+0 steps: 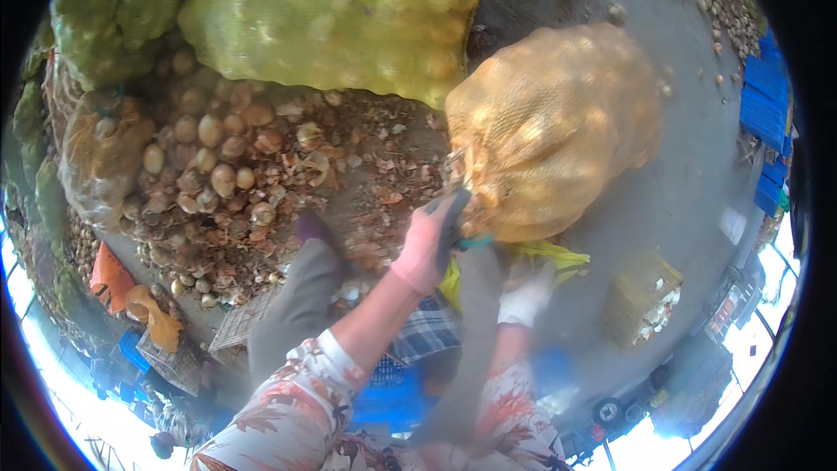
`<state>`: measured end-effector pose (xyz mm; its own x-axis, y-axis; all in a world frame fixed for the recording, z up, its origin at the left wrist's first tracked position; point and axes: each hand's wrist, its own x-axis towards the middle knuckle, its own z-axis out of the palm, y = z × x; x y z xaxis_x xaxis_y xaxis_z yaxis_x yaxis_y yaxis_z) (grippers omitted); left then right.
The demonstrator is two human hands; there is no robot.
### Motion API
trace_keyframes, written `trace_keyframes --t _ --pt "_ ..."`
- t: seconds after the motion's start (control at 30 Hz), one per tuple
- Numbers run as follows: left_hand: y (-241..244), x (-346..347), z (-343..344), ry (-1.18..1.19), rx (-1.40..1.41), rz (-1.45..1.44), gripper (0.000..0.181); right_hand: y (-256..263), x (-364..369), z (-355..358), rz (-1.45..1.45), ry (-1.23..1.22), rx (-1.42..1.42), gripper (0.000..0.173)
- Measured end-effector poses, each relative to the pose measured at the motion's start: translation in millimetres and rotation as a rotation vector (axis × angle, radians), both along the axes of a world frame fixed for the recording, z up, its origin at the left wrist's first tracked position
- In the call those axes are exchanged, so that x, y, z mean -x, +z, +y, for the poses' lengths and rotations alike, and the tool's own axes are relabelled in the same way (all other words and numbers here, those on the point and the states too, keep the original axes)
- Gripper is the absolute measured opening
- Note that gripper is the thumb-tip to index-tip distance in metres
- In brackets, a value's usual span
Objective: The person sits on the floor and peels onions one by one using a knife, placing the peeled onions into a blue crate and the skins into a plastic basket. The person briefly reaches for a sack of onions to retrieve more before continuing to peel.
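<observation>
An orange mesh sack (556,131), bulging with onions, lies on the floor in front of me, its gathered neck towards my legs. My left hand (428,239), in a pink and dark grey glove, grips that neck. A short teal tie (475,241) shows just under the fingers. Below the sack is my right hand (526,294) in a white glove, blurred, beside a yellow-green bag (552,258). Its fingers are partly hidden, so I cannot tell whether they hold the bag.
A large yellow-green mesh sack of onions (340,19) lies ahead. Loose onions (212,134) and dry skins (386,176) cover the floor at left. A yellowish crate (644,301) stands at right. Blue crates (765,101) line the far right. A blue stool or crate (386,399) is beneath me.
</observation>
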<state>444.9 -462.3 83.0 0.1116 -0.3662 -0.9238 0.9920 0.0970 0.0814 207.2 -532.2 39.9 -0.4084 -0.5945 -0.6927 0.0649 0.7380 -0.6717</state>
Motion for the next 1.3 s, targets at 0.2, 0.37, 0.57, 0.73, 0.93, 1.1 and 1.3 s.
trace_keyframes --t 0.2,0.37,0.57,0.73,0.93,1.1,1.3 --pt "51.3 -61.1 101.6 -0.158 -0.146 -0.089 0.021 16.6 -42.9 12.8 -0.144 0.16 -0.108 0.05" --pt "14.7 -76.6 148.6 -0.266 -0.161 -0.172 0.038 -11.8 -46.5 46.5 -0.027 0.341 -0.219 0.04" --pt "-87.5 -26.7 186.4 0.211 -0.123 -0.144 0.023 50.1 -29.7 49.9 0.229 0.642 -0.228 0.024" --pt "-139.9 5.5 198.0 0.131 -0.176 -0.339 0.022 132.1 -128.8 103.1 0.423 1.453 -0.206 0.04" --pt "-143.4 19.0 212.4 -0.002 -0.148 -0.358 0.032 80.8 -202.0 138.8 0.331 1.917 -0.244 0.042" --pt "-147.3 31.3 214.4 -0.181 -0.189 -0.629 0.048 38.7 -200.2 136.1 0.317 2.033 -0.196 0.036" --pt "-183.3 45.6 205.3 -0.006 -0.362 -0.546 0.057 46.5 -219.9 141.9 0.672 2.102 -0.02 0.038"
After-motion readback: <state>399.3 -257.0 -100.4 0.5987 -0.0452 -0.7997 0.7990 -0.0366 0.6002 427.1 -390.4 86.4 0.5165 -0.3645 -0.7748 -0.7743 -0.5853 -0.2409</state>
